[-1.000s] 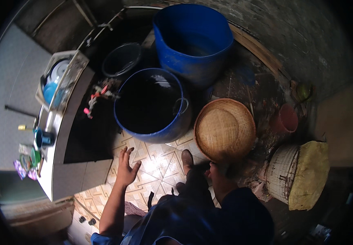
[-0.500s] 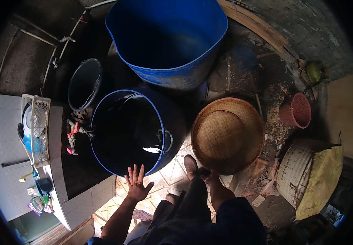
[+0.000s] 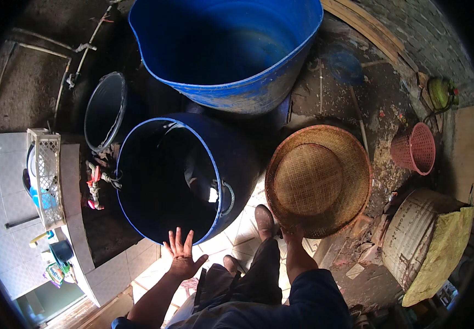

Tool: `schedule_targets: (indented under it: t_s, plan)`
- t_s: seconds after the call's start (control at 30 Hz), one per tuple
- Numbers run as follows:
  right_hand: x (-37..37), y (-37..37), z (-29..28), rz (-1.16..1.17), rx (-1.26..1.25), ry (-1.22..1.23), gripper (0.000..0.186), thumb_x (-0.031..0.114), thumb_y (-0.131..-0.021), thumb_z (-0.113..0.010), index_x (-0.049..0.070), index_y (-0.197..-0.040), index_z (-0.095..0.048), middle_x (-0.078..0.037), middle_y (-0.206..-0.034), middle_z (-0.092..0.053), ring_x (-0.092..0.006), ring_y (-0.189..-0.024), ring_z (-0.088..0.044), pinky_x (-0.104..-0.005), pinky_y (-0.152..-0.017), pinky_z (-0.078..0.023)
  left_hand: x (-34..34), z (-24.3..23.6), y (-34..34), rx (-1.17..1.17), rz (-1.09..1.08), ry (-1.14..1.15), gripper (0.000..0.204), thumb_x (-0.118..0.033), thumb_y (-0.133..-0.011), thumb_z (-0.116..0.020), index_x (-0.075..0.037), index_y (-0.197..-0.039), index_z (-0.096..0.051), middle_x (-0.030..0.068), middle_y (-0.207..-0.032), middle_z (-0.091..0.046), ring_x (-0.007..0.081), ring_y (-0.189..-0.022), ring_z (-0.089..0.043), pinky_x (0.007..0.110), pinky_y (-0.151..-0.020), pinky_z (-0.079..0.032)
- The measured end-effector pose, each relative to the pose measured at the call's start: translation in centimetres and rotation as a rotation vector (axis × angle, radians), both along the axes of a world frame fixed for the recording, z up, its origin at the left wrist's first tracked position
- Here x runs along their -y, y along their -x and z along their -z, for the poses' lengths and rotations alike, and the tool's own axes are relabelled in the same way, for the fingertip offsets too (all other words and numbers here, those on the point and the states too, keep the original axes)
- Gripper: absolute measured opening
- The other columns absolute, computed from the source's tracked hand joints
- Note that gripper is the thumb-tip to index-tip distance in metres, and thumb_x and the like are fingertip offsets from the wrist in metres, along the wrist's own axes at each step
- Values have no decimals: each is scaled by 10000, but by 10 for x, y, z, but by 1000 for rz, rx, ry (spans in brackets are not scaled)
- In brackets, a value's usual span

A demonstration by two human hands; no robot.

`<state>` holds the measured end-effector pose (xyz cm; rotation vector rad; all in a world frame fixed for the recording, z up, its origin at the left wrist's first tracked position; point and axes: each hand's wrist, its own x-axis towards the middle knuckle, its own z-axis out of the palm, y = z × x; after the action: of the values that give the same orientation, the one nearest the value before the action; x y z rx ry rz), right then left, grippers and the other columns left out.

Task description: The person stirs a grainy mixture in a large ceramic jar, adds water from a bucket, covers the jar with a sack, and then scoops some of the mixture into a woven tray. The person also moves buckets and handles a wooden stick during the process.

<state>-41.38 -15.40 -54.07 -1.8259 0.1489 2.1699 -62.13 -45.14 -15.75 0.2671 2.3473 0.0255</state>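
My left hand (image 3: pixel 182 257) is open, fingers spread, just by the near rim of the dark blue barrel (image 3: pixel 231 153), which holds dark, glinting water and has a rope handle. My right hand (image 3: pixel 293 238) grips the near edge of a round woven bamboo basket (image 3: pixel 305 175), which has a smaller woven round inside it; its fingertips are hidden by the rim. The basket sits to the right of the barrel, above my shoe (image 3: pixel 264 222) and the pale tiled floor.
A large blue tub (image 3: pixel 226 82) stands beyond, beside a grey bucket (image 3: pixel 104 115). Left are a pink-handled tap (image 3: pixel 95 181) and a counter (image 3: pixel 72 192) with a dish crate (image 3: pixel 48 175). Right are a pink basket (image 3: pixel 412 148), a green cylinder (image 3: pixel 440 93) and a sack-covered container (image 3: pixel 423 247).
The view has shifted, bringing the barrel and large tub closer. My left hand's fingers have spread out by the barrel rim. The woven basket has moved slightly rightward with my right hand at its edge.
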Motion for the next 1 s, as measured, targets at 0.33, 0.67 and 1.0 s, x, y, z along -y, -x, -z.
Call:
schedule_targets:
  t_s: [0.33, 0.67, 1.0]
  plan:
    - [-14, -15, -40, 135, 113, 87, 363, 268, -825, -732, 101, -1135, -645, -93, -1111, -650, -267, -993, -635, -449, -812, -582, 2, -7, 2, 34, -31, -56, 926, -570, -874, -623, -203, -1570, -135, 242, -1613, 66, 469, -1470, 146, 688, -1118, 65]
    - [-82, -46, -113, -60, -239, -100, 388, -9, -822, -617, 10, -1207, -579, -183, -1155, -634, -334, -963, -647, -462, -809, -591, 8, -9, -6, -7, -43, -103, 893, -570, -892, -591, -246, -1575, -116, 212, -1626, 51, 455, -1478, 133, 677, -1130, 51]
    - [-126, -79, -238, -249, -312, -434, 405, 92, -775, -709, 66, -1166, -608, -91, -1016, -696, -271, -849, -677, -386, -677, -588, 43, -16, -27, -115, -18, -371, 828, -543, -936, -542, -278, -1583, -99, 187, -1638, -6, 425, -1499, 51, 584, -1185, -6]
